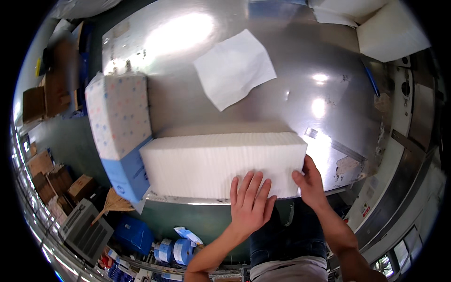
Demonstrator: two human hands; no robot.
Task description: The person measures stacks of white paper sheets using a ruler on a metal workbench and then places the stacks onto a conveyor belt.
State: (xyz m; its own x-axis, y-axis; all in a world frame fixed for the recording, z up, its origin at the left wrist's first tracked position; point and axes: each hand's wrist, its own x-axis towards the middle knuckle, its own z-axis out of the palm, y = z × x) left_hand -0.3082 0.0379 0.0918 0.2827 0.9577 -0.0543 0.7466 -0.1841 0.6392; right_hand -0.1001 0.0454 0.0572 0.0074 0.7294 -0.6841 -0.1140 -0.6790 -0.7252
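A long stack of white folded tissues (197, 164) lies along the near edge of the metal table. My left hand (251, 202) rests on its near side with fingers stretched flat. At the right end of the stack, my right hand (311, 184) grips the corner, thumb on the near side and fingers around the end face. The stack's left end meets a plastic tissue package (120, 117), white with coloured dots and a blue lower part. Whether the stack's end reaches inside the package cannot be made out.
One loose white sheet (235, 69) lies on the metal table (174, 103). A blue pen (371, 80) and a metal ruler-like strip (342, 149) are to the right. White bulky material (394, 33) sits far right. Below left are a broom (115, 203) and a blue bin (134, 234).
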